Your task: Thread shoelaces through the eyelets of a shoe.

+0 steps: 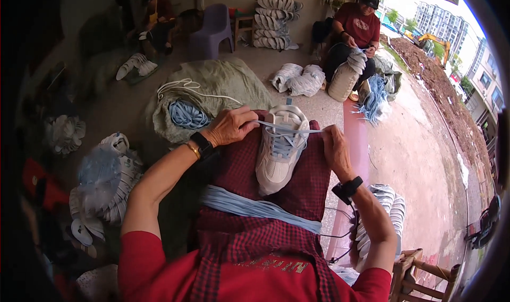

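Both hands are working a white sneaker lying on the lap: left hand and right hand are each pinching the pale blue lace taut, lacing seemingly midway, next eyelet needing threading.

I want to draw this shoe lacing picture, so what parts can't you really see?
Head view only:
- Left hand: its fingertips curl over the pale blue flat lace, so the grip is hidden.
- Right hand: seen from the back; the lace end vanishes behind it.
- White chunky sneaker: its sole lies hidden against the dark red checked apron.
- Left edge: dark and blurred; the piles there are unclear.
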`<state>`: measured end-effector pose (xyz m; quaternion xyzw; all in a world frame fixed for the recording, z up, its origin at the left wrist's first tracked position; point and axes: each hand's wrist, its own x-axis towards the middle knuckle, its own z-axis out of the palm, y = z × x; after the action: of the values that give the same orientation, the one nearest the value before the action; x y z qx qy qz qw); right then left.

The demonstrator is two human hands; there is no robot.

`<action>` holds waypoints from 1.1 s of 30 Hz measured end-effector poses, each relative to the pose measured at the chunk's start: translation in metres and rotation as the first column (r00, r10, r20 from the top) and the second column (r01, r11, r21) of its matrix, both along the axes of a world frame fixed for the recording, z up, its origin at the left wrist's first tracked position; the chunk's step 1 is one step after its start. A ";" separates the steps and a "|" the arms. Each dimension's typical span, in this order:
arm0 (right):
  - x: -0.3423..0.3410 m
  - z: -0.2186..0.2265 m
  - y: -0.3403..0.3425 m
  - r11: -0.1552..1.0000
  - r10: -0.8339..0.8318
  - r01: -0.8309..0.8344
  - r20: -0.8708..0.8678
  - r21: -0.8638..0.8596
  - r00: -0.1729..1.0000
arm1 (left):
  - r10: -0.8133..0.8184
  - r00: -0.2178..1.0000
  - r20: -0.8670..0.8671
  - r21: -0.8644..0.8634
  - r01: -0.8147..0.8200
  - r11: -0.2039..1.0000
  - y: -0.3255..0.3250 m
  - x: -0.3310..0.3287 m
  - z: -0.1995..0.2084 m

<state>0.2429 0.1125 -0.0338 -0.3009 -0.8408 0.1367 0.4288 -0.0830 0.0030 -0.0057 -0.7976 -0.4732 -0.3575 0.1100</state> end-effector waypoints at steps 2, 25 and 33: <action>0.002 0.011 0.008 0.998 0.013 -0.016 0.052 0.061 0.999 | 0.011 0.995 -0.095 0.016 -0.009 1.000 0.002 -0.009 -0.006; 0.085 0.062 0.055 0.939 -0.088 -0.047 0.368 0.342 0.926 | 0.356 0.916 -0.188 0.151 -0.331 0.932 -0.022 -0.123 0.002; 0.121 0.040 0.071 0.927 -0.314 0.204 0.355 0.315 0.880 | 0.473 0.878 -0.070 0.132 -0.462 0.877 -0.039 -0.159 -0.008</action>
<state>0.3639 0.1839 0.0062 -0.3722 -0.8727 -0.1017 0.2992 -0.2422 -0.0361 -0.0142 -0.6691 -0.6252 -0.3056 0.2611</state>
